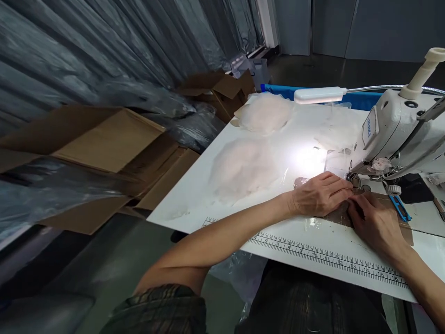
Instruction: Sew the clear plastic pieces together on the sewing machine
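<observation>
My left hand lies on the white sewing table, its fingers bent together just in front of the needle area of a white sewing machine. Close beside it, my right hand has thumb and fingers drawn together near the presser foot. Both hands' fingertips meet at one spot, and whatever is between them is too small or hidden to name. Blue thread snips rest right of my right hand. Two soft, pale pink heaps of what looks like thin fabric lie left of the machine.
A lit white lamp shines on the table. A printed ruler runs along the front edge. A dark flat object lies beneath the machine arm. Open cardboard boxes and plastic sheeting stand at the left.
</observation>
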The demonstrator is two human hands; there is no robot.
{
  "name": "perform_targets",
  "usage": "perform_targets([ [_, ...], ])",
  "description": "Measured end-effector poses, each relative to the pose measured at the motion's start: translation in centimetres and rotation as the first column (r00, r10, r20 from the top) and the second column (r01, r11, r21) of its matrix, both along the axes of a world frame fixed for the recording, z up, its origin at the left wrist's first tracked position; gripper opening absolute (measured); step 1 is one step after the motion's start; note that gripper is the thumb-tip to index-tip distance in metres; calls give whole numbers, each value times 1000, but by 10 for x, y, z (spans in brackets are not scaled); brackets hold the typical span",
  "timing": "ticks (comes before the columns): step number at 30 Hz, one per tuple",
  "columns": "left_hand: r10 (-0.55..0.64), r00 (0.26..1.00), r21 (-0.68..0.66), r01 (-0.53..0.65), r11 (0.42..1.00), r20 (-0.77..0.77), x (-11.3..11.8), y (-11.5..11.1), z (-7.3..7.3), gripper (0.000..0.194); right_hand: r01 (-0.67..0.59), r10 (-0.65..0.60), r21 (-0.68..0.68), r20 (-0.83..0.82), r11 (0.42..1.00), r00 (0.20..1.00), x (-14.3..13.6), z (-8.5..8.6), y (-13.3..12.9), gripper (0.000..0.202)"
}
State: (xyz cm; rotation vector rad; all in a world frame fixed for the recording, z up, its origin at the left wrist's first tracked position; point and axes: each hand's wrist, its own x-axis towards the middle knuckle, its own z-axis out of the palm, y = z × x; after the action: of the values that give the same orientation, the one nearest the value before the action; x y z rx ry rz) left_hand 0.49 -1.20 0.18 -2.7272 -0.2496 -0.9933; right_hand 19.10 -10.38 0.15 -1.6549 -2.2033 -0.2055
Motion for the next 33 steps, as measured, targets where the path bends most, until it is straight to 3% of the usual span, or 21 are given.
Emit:
perform_targets([
  [2,0,996,-99,-8,995,-89,1,1,-3,20,-9,9,-43,1,999,1000,-1,1,2,36],
  [5,-32,976,-250,-23,968,-216,-6,7,-5,22,-136,114,-97,-204,986,972,6,4,5,33],
  [7,-74,970,-285,6,959,-231,-12,10,-2,21,-169,121,-106,-355,980,927,13,5,7,29],
  [9,-94,974,-260,38,965,-205,-16,10,1,22,-114,67,-94,-406,989,912,19,5,8,27],
  [12,-71,986,-166,46,985,-149,-16,10,4,25,-73,33,-96,-364,993,931,23,4,10,30],
  [16,-69,991,-91,59,994,-115,-13,10,2,26,-140,79,-185,-303,973,950,22,4,14,36],
  [21,-54,981,-210,14,978,-186,-13,17,-5,31,-191,165,-205,-135,960,977,22,3,16,41],
  [26,-119,975,-326,52,944,-189,-17,27,-11,20,-105,123,-224,68,969,990,16,4,13,42],
  [29,-79,982,-298,24,954,-174,-16,24,-5,14,-93,105,-188,53,978,993,14,3,9,41],
  [33,-99,971,-150,67,986,-218,-12,15,6,24,-130,130,-160,-7,978,991,19,0,9,41],
])
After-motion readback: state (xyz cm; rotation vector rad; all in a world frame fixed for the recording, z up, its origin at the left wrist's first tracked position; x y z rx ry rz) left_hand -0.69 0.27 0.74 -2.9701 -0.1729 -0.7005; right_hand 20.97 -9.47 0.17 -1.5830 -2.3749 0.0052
